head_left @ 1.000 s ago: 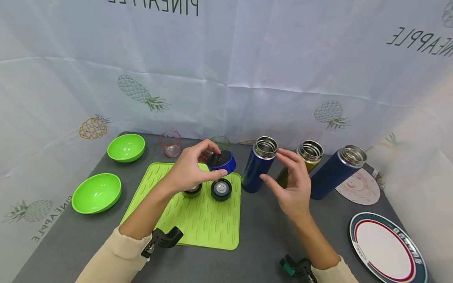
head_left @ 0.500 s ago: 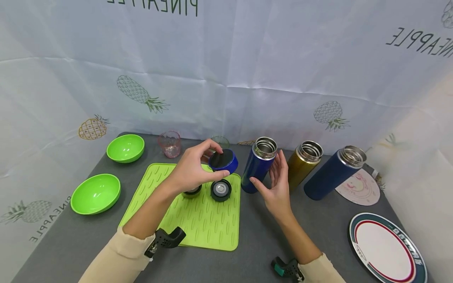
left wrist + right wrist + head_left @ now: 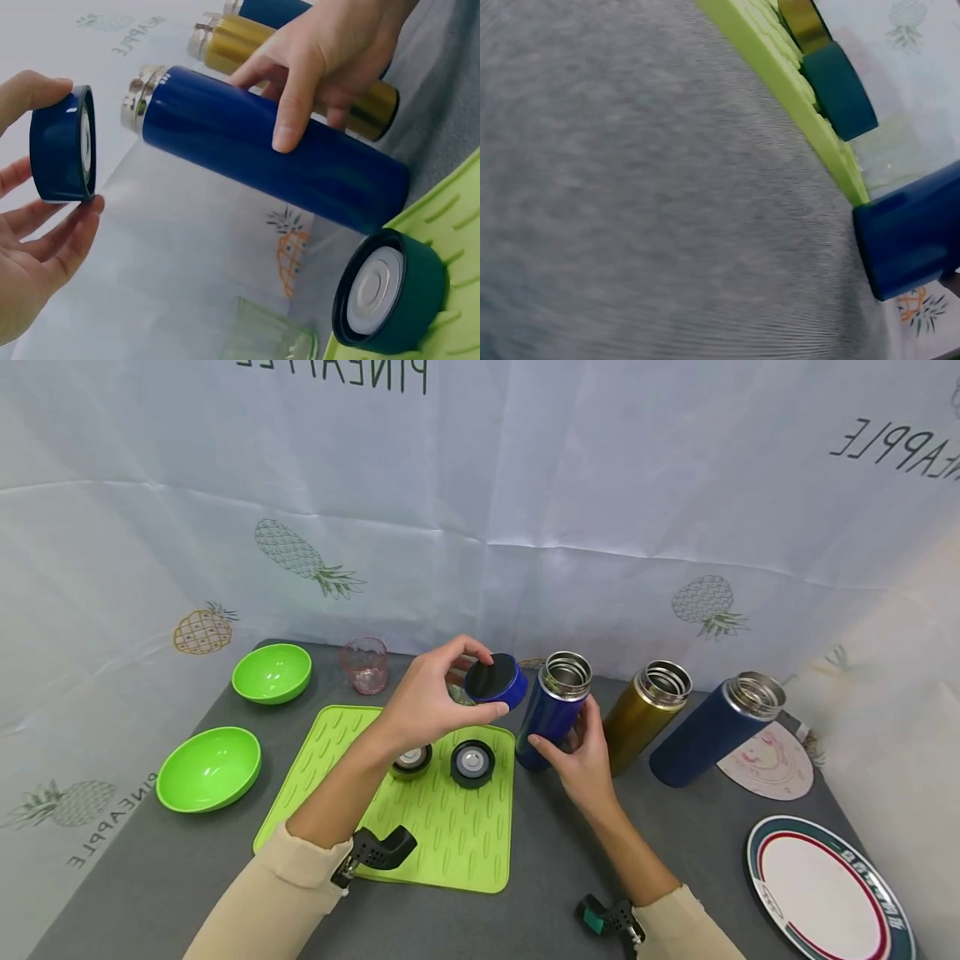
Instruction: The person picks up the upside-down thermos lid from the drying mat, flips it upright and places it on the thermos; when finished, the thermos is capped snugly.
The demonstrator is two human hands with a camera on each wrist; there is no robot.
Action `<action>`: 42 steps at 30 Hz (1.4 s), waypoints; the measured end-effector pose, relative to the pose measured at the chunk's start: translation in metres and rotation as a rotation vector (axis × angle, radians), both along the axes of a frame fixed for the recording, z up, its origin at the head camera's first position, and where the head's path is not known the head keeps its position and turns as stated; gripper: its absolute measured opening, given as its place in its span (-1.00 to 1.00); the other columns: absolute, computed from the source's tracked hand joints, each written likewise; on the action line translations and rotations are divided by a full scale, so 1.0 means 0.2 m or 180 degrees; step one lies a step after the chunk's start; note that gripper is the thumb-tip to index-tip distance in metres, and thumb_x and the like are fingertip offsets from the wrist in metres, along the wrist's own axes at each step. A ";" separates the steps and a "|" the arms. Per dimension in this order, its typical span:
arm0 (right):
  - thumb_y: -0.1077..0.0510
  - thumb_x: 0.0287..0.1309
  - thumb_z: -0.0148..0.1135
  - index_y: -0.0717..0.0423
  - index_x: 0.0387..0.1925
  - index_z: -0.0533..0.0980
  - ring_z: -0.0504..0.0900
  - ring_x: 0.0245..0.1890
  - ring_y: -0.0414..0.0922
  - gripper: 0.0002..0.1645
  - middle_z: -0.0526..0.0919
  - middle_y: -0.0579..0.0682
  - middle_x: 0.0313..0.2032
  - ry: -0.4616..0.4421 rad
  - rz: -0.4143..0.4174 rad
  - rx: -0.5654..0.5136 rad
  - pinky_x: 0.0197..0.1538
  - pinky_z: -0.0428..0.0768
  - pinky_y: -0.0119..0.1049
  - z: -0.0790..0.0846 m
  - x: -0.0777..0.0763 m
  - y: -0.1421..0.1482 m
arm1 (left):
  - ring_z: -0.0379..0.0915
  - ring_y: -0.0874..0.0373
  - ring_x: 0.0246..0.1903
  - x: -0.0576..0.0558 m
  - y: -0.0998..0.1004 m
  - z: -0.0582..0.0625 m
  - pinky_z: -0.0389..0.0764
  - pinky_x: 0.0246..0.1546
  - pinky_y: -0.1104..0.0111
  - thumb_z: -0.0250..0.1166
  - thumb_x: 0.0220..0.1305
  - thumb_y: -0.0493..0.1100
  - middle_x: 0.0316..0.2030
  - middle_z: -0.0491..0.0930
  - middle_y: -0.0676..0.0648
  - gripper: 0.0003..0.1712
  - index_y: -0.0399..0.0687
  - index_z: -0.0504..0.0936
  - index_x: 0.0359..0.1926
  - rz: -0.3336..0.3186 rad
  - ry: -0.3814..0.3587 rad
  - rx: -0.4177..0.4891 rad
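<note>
1. Head view: I find the left hand [image 3: 431, 697] pinching the blue lid [image 3: 498, 682] by its rim between thumb and fingers, black top up; likely to spare the seal.
2. Right hand [image 3: 588, 768] grips the blue bottle [image 3: 551, 717] below the neck, thumb opposite fingers; I judge it steadies while leaving the mouth uncovered.
3. Bottle stands on the desk [image 3: 555, 860], just beside the mat's [image 3: 450, 856] right edge; blue lid apart from it.
4. Teal lid [image 3: 424, 300] and gold lid [image 3: 412, 762] rest seal-up on the mat, presumably for cleanliness.

"PINEAPPLE" lettering [image 3: 892, 447] (mirror-reversed) on backdrop cloth [image 3: 570, 460]; plate [image 3: 821, 893] rim characters illegible.
</note>
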State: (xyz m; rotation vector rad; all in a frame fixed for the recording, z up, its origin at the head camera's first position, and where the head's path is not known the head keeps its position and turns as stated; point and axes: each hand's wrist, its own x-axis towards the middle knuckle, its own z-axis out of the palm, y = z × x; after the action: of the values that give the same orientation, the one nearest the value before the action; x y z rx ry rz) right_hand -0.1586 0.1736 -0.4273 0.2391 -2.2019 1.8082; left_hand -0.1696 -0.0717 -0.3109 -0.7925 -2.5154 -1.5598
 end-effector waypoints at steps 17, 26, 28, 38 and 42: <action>0.27 0.01 0.58 -0.07 0.54 0.17 0.43 0.43 0.20 0.13 0.39 0.09 0.45 0.0081 0.0320 0.0896 0.42 0.38 0.31 0.14 -0.04 0.05 | 0.54 0.06 0.17 -0.04 0.04 0.08 0.61 0.19 0.16 0.53 0.13 -0.07 0.18 0.58 -0.02 -0.45 0.02 0.54 0.11 0.0072 0.0091 0.0257; 0.25 0.01 0.58 -0.10 0.55 0.18 0.44 0.42 0.23 0.14 0.40 0.13 0.46 -0.0027 0.0501 0.1246 0.41 0.38 0.32 0.18 -0.05 0.06 | 0.56 0.06 0.10 -0.06 0.08 0.10 0.64 0.15 0.16 0.53 0.14 -0.05 0.13 0.59 -0.05 -0.44 -0.03 0.53 0.11 -0.0110 0.0222 0.0012; 0.25 0.01 0.58 -0.10 0.55 0.18 0.45 0.42 0.23 0.13 0.41 0.14 0.45 -0.0020 0.0519 0.1288 0.40 0.39 0.32 0.18 -0.05 0.05 | 0.55 0.07 0.09 -0.06 0.09 0.10 0.65 0.14 0.15 0.52 0.15 -0.04 0.12 0.60 -0.05 -0.46 -0.02 0.53 0.11 -0.0132 0.0218 -0.0070; 0.21 -0.01 0.60 -0.04 0.52 0.21 0.45 0.43 0.23 0.11 0.42 0.16 0.44 -0.0135 0.0557 0.1406 0.37 0.44 0.27 0.20 -0.05 0.05 | 0.53 0.06 0.08 -0.07 0.10 0.07 0.67 0.06 0.17 0.52 0.16 -0.04 0.09 0.60 -0.06 -0.46 -0.02 0.52 0.11 -0.0128 0.0179 -0.0226; 0.19 -0.03 0.62 -0.02 0.49 0.24 0.46 0.42 0.22 0.09 0.44 0.16 0.43 -0.0147 0.0552 0.1410 0.36 0.46 0.26 0.19 -0.06 0.06 | 0.55 0.05 0.03 -0.08 0.10 0.07 0.70 0.00 0.15 0.52 0.16 -0.01 0.06 0.60 -0.05 -0.46 0.00 0.51 0.09 -0.0092 0.0140 -0.0234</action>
State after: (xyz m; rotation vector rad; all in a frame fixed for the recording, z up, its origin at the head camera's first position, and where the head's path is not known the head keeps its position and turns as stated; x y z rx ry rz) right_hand -0.1699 0.1850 -0.3888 0.4957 -2.6668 1.3879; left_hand -0.1853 -0.0520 -0.2974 -0.8661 -2.5543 -1.4488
